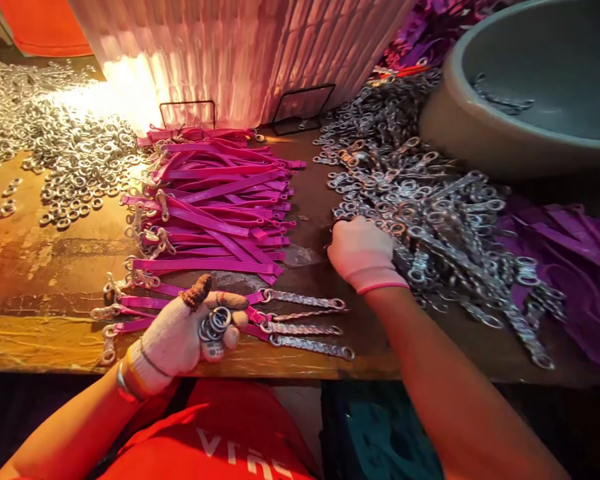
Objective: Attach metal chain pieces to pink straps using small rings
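Observation:
My left hand (180,333), in a pale glove with a brown-covered thumb, lies palm up over the table's near edge. Its fingers curl around several metal rings (215,325) in the palm. Beneath and beside it are a few purple straps (143,302), with short metal links at their left ends and flat twisted chains (307,329) at their right ends. My right hand (363,253), also gloved, is curled downward against the left edge of a heap of metal chains (425,200). Its fingertips are hidden, and what they hold cannot be made out.
Behind my hands lies a stack of magenta straps (215,200). Loose metal rings (80,160) are heaped at the left. A corrugated translucent panel (240,60) stands at the back. A large bowl (460,100) sits at upper right, with more purple straps (570,267) below it.

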Motion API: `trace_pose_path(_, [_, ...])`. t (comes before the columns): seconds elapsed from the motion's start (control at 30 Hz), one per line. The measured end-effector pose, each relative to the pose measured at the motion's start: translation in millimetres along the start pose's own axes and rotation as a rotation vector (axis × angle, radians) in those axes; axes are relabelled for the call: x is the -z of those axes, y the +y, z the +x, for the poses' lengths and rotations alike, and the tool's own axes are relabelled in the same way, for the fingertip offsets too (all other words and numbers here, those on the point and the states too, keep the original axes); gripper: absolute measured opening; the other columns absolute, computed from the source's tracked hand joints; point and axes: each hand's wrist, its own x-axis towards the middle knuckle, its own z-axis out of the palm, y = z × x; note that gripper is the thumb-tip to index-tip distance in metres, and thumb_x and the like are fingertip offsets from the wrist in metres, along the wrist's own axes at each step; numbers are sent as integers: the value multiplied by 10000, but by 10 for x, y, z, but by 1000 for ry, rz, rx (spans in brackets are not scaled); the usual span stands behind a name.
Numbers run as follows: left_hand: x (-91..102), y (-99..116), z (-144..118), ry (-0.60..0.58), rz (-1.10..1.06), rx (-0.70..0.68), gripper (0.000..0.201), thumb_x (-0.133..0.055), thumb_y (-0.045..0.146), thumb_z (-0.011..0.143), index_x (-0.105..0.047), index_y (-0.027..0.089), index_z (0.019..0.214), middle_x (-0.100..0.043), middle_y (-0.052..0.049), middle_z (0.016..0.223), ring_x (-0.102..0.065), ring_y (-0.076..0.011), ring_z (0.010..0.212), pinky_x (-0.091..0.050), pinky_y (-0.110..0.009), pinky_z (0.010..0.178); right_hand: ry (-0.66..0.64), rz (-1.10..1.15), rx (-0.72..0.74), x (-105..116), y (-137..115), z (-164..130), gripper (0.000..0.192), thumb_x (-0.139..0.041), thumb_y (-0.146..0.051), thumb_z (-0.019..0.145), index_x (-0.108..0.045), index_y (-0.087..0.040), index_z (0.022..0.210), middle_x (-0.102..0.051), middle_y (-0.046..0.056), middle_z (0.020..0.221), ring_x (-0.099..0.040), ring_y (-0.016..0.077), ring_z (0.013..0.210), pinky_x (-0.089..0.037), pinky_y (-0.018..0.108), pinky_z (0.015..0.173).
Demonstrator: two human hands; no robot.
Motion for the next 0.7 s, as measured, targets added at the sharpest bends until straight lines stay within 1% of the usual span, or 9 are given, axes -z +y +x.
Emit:
trace_pose_path(0.07, [-17,27,15,-42,-32,-4,421,-596,475,859,-649,147,1119,-665,-146,1031,-616,-146,679,-336,-169,424,0,7,2,-15,-8,-16,270,-564,-166,843,-694,-48,1049,-650,240,1018,-652,314,906,-442,339,664])
trace_pose_path(0.17, [-19,5,-25,-31,26,-89,359,-706,278,767,-631,133,1087,-641,-88,904,-543,-86,591,-287,-146,403,56,-3,31,-54,13,-73,252,-543,-136,828,-689,-56,1017,-655,223,974,-655,297,845,-430,322,625])
trace_pose_path(0.3, [12,-51,-67,41,198,-208,371,-687,289,811,-574,132,1128,-624,-36,807,-462,-50,484,-307,-154,389,168,58,128,-118,73,-202,250,-475,-68,806,-703,-67,909,-667,216,919,-648,310,827,-463,349,649])
trace_pose_path(0.37, [26,-71,-67,114,324,-279,347,-659,311,840,-555,141,1125,-643,-33,789,-468,-59,469,-298,-159,379,250,266,177,-117,65,-347,296,-459,-59,793,-703,-75,959,-687,199,910,-656,320,868,-500,387,723])
trace_pose_path(0.43, [29,-93,-52,198,465,-374,308,-658,344,855,-562,152,1076,-638,-9,733,-491,-66,479,-320,-161,402,316,579,276,-74,-23,-579,369,-463,-76,797,-679,-112,1094,-709,155,957,-670,295,909,-525,400,805])
trace_pose_path(0.5, [18,-120,-25,265,580,-482,278,-690,368,838,-580,159,985,-614,22,673,-512,-68,494,-370,-169,453,300,896,439,4,-194,-873,423,-471,-107,823,-630,-197,1205,-715,92,1015,-683,243,908,-550,367,816])
trace_pose_path(0.53, [9,-134,-12,283,625,-527,263,-706,364,824,-593,157,939,-609,29,659,-517,-68,501,-394,-175,481,236,1021,514,49,-297,-1025,438,-465,-116,842,-606,-236,1239,-714,66,1015,-690,218,883,-566,340,776])
trace_pose_path(0.6, [-12,-160,5,264,669,-596,197,-707,315,810,-635,145,880,-646,11,698,-545,-78,545,-434,-190,537,144,1142,615,136,-492,-1294,479,-475,-123,856,-563,-272,1302,-706,51,1076,-695,195,907,-581,316,775])
trace_pose_path(0.7, [-37,-184,-12,116,618,-614,184,-663,226,814,-714,134,965,-720,-53,917,-617,-120,726,-471,-206,639,131,1152,652,204,-657,-1548,519,-508,-114,850,-537,-268,1346,-684,57,1197,-668,202,1052,-556,337,914])
